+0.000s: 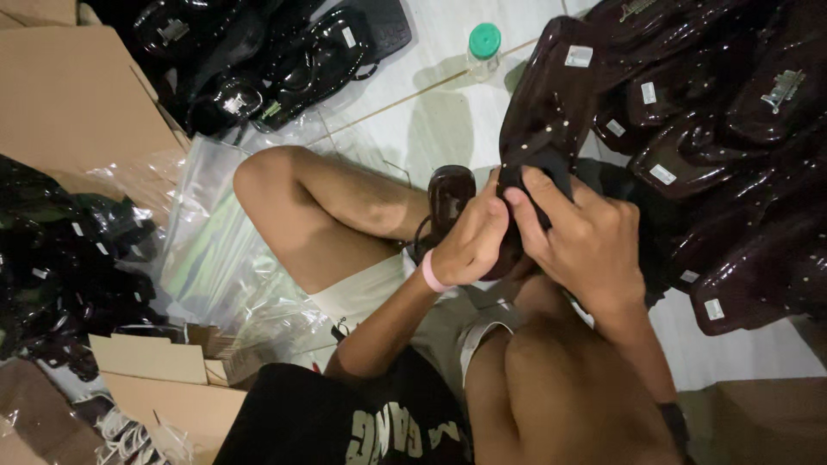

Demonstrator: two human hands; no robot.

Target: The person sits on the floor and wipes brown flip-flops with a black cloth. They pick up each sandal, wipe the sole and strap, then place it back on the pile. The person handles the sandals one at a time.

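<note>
- Knee (pixel 551 379) nearest the lens; above it, both hands work a dark glossy shoe (pixel 551 112).
- Right hand (pixel 586 245) closed around the shoe's heel end, fingers curled over its rim.
- Left hand (pixel 474 241), pink band at the wrist, pinches the same spot.
- The shoe looks light, stiff and slick; likely best gripped at the heel.
- More shoes (pixel 732 172) are piled right of the hands.

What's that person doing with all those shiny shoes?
A person sits on the floor. Both hands, the left hand and the right hand, grip one glossy dark brown shoe. More shiny shoes are piled to the right, with cardboard boxes and clear plastic bags to the left.
</note>
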